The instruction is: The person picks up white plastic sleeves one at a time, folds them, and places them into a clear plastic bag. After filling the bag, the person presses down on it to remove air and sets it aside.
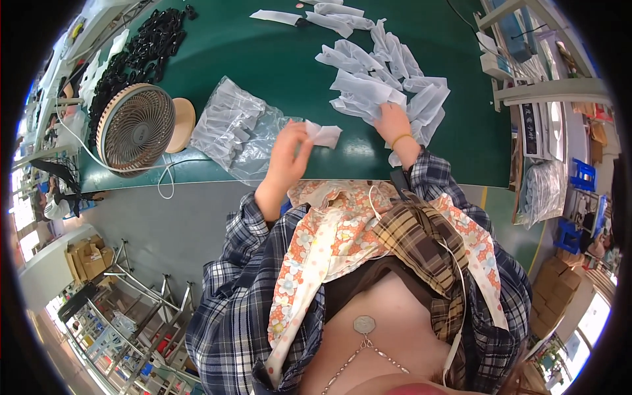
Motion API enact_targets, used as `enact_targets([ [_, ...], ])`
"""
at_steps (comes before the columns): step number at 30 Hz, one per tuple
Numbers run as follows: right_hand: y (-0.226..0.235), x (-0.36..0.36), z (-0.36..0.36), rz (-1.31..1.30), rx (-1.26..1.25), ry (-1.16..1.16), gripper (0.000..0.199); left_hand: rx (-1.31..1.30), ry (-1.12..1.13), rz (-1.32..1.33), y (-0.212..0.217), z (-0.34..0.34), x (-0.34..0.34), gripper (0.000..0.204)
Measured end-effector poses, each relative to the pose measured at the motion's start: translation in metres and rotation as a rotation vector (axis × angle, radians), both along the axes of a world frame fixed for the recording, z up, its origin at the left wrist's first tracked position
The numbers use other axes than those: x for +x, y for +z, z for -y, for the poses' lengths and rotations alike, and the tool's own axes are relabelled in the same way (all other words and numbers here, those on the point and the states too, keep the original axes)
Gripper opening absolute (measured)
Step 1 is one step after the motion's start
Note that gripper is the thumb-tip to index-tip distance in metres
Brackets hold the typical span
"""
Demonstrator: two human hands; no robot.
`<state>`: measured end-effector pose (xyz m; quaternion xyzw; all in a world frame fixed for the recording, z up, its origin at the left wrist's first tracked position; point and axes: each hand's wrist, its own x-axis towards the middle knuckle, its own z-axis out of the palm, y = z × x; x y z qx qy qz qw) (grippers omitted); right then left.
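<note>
My left hand (288,153) is over the green table near its front edge, its fingers curled at the end of a small whitish plastic bag (326,136). Just left of it lies a large clear plastic bag (257,151) with a bunch of small frosted bags (227,122) on and in it. My right hand (395,125) is closed at the near edge of a loose heap of frosted plastic bags (365,89). Its fingertips pinch one of them, though they are partly hidden. Dark items show faintly inside some bags of the heap.
A beige desk fan (137,130) stands at the left, its white cable (166,181) hanging over the table edge. Behind it is a pile of black parts (148,49). More frosted bags (336,18) lie at the far side. A metal frame (553,91) borders the table's right.
</note>
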<state>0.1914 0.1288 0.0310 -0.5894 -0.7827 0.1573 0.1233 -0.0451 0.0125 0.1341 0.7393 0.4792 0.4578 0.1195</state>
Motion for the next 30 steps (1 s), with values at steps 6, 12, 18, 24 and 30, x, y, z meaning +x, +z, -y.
enact_targets([
  [6,0.005,0.017,-0.003,-0.010,0.073,0.170,0.037,-0.641,0.212,0.925,-0.034,0.000,-0.008,0.015],
  [12,0.056,-0.010,0.005,-0.750,-0.152,0.009,0.038,-0.711,0.352,0.399,-0.128,-0.008,0.000,0.025],
  [18,0.002,-0.022,0.018,-0.266,-0.457,0.158,0.047,-0.808,0.525,-0.309,-0.112,0.000,0.041,0.055],
  [24,-0.032,-0.051,0.046,0.002,-0.543,0.104,0.051,-0.928,0.477,-0.106,-0.124,0.009,0.015,0.056],
  [30,-0.031,-0.065,0.054,-0.218,-0.603,0.081,0.042,-1.055,0.299,0.172,-0.125,0.010,0.030,0.054],
])
